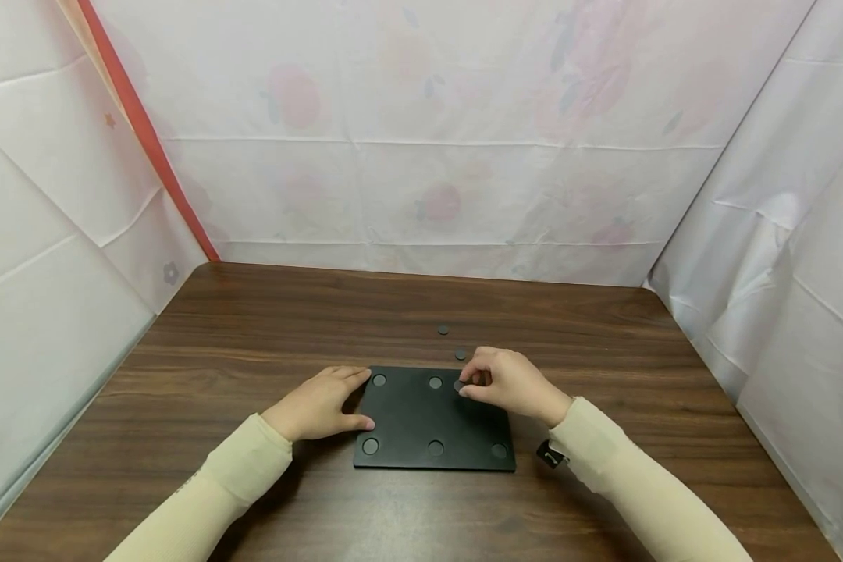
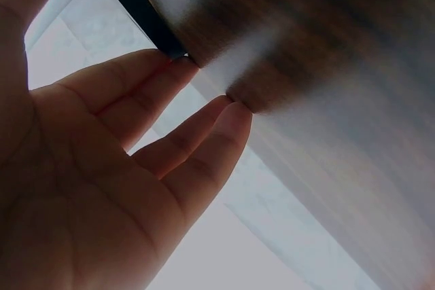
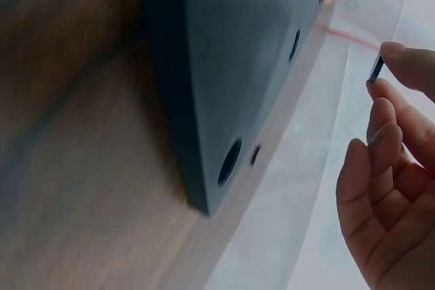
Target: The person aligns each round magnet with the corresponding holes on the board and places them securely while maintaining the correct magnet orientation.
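Pale cream sleeves [image 1: 653, 499] with broad cuffs [image 1: 251, 459]; a small black piece [image 1: 550, 454], seemingly boxy, shows beside the right one.

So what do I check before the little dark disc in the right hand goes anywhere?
1. Dark disc pinched by the right hand: ok, between thumb and finger.
2. Black board lying flat on the wooden table: ok.
3. Left hand touching the board: ok, at its left edge.
4. Pinched disc seated in a recess: not ok, it is still up in the fingers.
5. Far-right recess free to take a disc: cannot tell, it just looks dark.
6. Spare discs in sight: ok, the nearer disc and the farther disc lie beyond the board.
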Demonstrator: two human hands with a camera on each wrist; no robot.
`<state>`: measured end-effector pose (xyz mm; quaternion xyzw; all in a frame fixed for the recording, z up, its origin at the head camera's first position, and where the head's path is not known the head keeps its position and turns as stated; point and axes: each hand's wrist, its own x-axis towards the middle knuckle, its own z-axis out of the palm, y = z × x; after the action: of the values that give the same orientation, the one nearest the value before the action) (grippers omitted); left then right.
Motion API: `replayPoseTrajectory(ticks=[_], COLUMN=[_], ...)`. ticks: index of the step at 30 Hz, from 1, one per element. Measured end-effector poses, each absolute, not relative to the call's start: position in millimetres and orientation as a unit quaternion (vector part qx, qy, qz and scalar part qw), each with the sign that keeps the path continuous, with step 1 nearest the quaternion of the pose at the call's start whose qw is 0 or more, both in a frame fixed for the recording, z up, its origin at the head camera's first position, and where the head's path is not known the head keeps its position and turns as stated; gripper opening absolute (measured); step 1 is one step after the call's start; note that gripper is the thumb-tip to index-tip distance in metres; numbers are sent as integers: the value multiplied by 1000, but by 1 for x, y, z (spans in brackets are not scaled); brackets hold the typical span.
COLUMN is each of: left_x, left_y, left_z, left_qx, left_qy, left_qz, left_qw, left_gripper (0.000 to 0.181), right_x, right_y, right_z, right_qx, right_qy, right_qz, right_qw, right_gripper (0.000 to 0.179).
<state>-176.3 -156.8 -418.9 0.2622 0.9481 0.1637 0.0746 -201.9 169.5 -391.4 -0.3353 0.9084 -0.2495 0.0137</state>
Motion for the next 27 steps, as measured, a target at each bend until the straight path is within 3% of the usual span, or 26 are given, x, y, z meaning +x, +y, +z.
replayPoseTrajectory(ticks=[27], left_x=[-179], left_y=[-157], left_z=[-420], left_qx=[259], left_qy=[949], left_qz=[159], left_qw=[78], left_gripper=[84], right_x=[-165], right_y=[135], right_z=[-407], right_qx=[-439], right_qy=[884], right_qz=[-143], right_qw=[74], right_gripper=[8])
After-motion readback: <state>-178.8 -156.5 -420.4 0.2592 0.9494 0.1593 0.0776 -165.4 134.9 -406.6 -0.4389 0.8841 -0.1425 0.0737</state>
